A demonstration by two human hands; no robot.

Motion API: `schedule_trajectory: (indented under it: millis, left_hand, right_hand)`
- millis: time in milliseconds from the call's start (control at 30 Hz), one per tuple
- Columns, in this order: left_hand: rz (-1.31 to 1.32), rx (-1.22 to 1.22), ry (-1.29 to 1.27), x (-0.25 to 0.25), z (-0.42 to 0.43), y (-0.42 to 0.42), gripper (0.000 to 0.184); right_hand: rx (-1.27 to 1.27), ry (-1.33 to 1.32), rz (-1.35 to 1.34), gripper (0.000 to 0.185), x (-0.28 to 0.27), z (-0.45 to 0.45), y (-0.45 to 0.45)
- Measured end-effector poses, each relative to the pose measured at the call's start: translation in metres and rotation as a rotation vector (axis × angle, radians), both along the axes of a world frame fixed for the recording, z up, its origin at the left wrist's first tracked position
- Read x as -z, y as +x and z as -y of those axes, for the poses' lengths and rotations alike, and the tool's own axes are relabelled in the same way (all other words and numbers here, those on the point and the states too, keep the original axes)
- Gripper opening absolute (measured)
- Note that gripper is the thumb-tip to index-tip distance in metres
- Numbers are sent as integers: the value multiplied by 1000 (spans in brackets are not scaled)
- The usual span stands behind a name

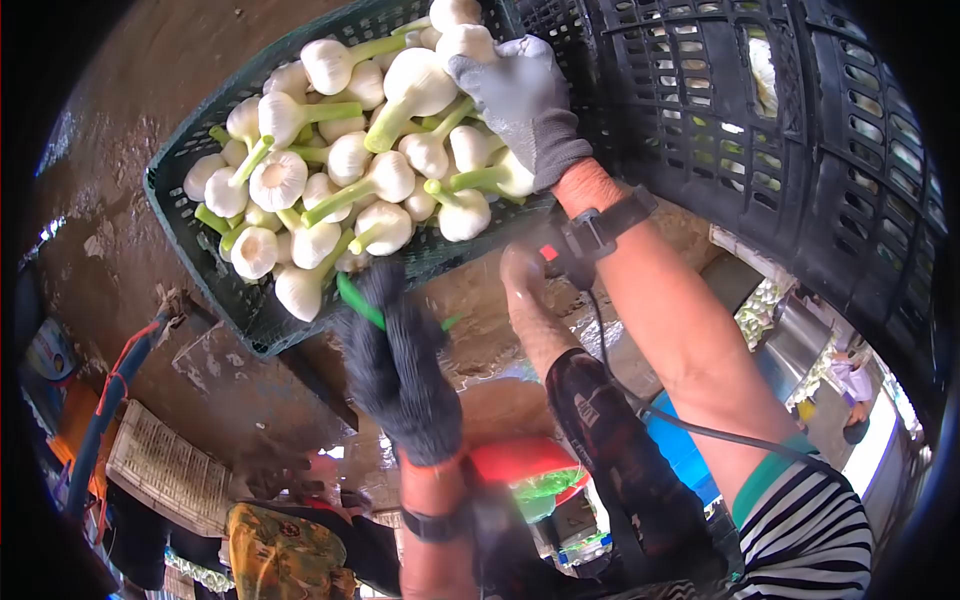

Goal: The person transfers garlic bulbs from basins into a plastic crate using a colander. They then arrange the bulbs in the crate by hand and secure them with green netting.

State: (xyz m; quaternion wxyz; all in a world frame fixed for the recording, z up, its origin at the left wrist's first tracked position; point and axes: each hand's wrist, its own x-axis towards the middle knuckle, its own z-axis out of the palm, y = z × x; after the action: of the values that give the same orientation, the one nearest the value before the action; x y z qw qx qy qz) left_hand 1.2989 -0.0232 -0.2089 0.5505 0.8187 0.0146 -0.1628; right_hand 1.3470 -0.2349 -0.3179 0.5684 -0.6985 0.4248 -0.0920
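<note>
A dark green plastic crate (pixel 215 300) is heaped with white garlic bulbs (pixel 383 228) on short green stems. At its upper right edge, my right hand (pixel 525 105), in a grey glove, has its fingers closed against a garlic bulb (pixel 466 43); part of the grip is hidden. Below the crate's near rim is my left hand (pixel 400 370), in a dark knitted glove. Its fingers are wrapped around a thin bright green strip (pixel 360 302), whose other end pokes out on the right side. What the strip belongs to is hidden by the glove.
Tall black slatted crates (pixel 690 130) stand close on the right. The floor (pixel 120 240) is wet and brown. A woven basket (pixel 165 468), a blue pole (pixel 120 385) and a red basin (pixel 525 458) lie around. A cable (pixel 690 428) runs along my right arm.
</note>
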Motion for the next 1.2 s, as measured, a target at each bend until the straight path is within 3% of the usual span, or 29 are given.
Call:
schedule_trajectory:
  millis: [67, 167, 267, 400, 567, 633, 767, 933, 1033, 1067, 1200]
  left_hand:
    - [549, 376, 347, 12, 26, 57, 23]
    - [613, 725, 625, 61, 54, 106, 25]
    - [307, 926, 864, 85, 56, 119, 27]
    - [597, 738, 890, 94, 36, 105, 26]
    - [565, 631, 629, 110, 31, 109, 23]
    - [603, 697, 627, 109, 25, 115, 23]
    - [268, 622, 245, 106, 5, 127, 16]
    - [200, 593, 195, 101, 2, 128, 16]
    - [194, 666, 162, 95, -2, 127, 17]
    - [222, 697, 178, 92, -2, 130, 16]
    - [287, 674, 116, 106, 14, 133, 14]
  right_hand:
    - [-24, -106, -14, 56, 4, 0, 0]
    - [-35, -113, -11, 58, -1, 3, -1]
    - [-23, -74, 7, 58, -4, 3, -1]
    - [-123, -254, -134, 53, -9, 3, -3]
    - [-409, -349, -372, 43, -21, 14, 10]
    - [-419, -336, -326, 42, -21, 18, 8]
    - [-415, -406, -225, 40, -8, 18, 0]
    - [-591, -550, -160, 35, -16, 11, 11]
    - [-710, -595, -349, 32, -8, 18, 14]
    - [-695, -660, -243, 30, -9, 17, 14]
    - [-574, -645, -281, 28, -6, 13, 17]
